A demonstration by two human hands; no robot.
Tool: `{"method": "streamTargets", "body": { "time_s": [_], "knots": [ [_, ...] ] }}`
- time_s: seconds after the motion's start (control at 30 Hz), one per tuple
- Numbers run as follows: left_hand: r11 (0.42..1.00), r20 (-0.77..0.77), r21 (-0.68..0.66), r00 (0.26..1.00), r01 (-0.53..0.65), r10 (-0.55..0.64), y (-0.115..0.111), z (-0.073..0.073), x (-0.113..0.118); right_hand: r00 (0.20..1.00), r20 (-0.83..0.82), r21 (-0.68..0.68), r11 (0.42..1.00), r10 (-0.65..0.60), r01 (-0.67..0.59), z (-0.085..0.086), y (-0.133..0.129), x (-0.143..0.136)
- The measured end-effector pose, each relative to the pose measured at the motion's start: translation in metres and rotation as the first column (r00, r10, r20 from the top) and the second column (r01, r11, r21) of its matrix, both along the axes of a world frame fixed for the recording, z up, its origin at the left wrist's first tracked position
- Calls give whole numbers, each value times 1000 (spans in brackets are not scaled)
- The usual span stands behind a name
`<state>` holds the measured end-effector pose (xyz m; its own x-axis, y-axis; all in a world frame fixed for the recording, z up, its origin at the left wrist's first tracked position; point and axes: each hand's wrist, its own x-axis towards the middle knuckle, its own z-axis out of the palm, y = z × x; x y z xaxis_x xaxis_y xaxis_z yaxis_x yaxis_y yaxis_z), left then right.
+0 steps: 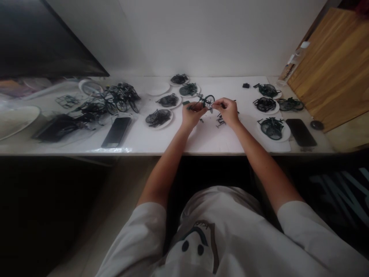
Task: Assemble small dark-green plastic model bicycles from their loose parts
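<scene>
Above the desk: small dark model with spoked wheel, raised between both hands; left hand fingers closed on its frame; right hand fingers pinched at the wheel end, exact grip unclear; loose parts just below; phone far left.

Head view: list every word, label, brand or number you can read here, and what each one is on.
None can be read for certain.
White shirt: dark lettering above a printed face graphic, too small and distorted to read.
Dark panel under the right end of the table: large pale letter shapes, cut off and unreadable.
Two phones: screens dark, no text.
</scene>
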<state>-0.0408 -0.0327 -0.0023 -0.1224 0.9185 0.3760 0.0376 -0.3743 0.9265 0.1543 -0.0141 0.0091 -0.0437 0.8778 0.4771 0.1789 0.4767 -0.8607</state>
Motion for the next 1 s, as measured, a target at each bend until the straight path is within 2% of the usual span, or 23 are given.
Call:
{"method": "streamTargets", "body": {
  "time_s": [0.3,0.7,1.0],
  "knots": [
    [1000,-31,12,999,24,-24,0,-1,-1,1000,11,25,1000,-14,14,-3,3,1],
    [999,-44,45,999,-9,11,4,-7,-1,988,145,75,996,-51,40,-1,-2,4],
    [998,-61,64,998,-4,8,2,-7,1,987,139,117,991,-75,59,-1,-2,4]
  ]
}}
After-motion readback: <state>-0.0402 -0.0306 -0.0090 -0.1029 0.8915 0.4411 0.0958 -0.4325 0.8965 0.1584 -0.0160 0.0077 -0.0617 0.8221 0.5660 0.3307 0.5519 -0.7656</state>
